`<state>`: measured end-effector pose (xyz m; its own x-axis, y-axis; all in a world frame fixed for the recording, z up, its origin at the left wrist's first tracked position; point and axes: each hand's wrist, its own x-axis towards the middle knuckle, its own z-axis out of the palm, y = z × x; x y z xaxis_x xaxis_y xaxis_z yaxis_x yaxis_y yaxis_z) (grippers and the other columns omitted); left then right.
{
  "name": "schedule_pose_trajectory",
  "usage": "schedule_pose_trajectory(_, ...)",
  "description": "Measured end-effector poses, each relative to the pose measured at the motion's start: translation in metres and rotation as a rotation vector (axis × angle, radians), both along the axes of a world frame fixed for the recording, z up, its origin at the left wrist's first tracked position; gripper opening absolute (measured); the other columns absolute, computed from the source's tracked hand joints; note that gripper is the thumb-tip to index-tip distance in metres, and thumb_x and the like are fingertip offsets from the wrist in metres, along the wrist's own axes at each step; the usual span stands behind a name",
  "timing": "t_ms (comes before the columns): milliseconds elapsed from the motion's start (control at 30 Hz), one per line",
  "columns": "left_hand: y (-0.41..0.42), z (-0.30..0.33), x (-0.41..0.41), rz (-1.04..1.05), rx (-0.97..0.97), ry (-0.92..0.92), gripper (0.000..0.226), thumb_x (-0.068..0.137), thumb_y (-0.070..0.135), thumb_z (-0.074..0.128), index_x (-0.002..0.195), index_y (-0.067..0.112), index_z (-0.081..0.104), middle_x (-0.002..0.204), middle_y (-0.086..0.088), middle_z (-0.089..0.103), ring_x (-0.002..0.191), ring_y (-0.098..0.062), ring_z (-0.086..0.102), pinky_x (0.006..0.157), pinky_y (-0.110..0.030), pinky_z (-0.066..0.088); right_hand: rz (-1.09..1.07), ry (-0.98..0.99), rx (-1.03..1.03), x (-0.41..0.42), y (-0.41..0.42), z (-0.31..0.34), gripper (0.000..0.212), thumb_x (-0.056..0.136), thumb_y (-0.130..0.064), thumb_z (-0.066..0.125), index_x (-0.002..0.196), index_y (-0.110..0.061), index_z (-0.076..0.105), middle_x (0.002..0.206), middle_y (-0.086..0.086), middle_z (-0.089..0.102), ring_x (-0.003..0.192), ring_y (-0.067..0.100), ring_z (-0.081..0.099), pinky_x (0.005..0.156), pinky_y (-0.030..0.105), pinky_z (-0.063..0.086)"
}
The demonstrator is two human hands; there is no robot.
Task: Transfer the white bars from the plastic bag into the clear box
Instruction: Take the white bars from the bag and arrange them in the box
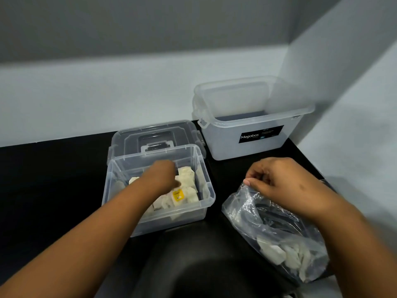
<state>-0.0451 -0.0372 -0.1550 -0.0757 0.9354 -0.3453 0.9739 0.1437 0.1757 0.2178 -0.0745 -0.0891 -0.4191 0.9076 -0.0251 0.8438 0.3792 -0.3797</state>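
A small clear box point(207, 191) stands at the middle of the black counter and holds several white bars point(188, 176); one carries a yellow label point(178, 195). My left hand point(164, 176) reaches down inside the box among the bars; its fingers are curled and partly hidden, so I cannot tell whether they hold a bar. To the right lies a crumpled clear plastic bag point(257, 216) with more white bars point(277, 252) at its lower end. My right hand point(277, 179) pinches the bag's upper edge and holds its mouth up.
The clear lid point(154, 134) lies flat just behind the small box. A larger clear tub point(253, 130) with a black "Megabox" label stands at the back right, against the wall corner. Pale walls border the counter at the back and right.
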Motion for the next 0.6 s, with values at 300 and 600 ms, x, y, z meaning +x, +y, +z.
schedule_pose_trajectory(300, -0.030, 0.045, 0.107, -0.349, 0.464, -0.390, 0.026, 0.086, 0.038, 0.066, 0.101, 0.017, 0.066, 0.098, -0.002, 0.059, 0.089, -0.019, 0.059, 0.081, -0.031, 0.049, -0.024, -0.135, -0.262, 0.065, -0.001, -0.016, 0.008, 0.088, -0.036, 0.066, 0.089, -0.029, 0.069, 0.083, -0.012, 0.068, 0.076, -0.002, 0.062, 0.074, 0.023, 0.052)
schedule_pose_trajectory(600, -0.083, -0.047, 0.183, -0.768, 0.127, -0.156, 0.105, 0.065, 0.065, 0.072, 0.148, 0.024, 0.024, 0.152, 0.003, 0.030, 0.141, -0.017, 0.022, 0.117, -0.035, 0.013, -0.015, -0.287, -0.493, 0.102, 0.015, -0.063, 0.014, 0.089, -0.012, 0.060, 0.091, -0.019, 0.072, 0.086, -0.006, 0.071, 0.081, 0.012, 0.068, 0.079, 0.027, 0.053)
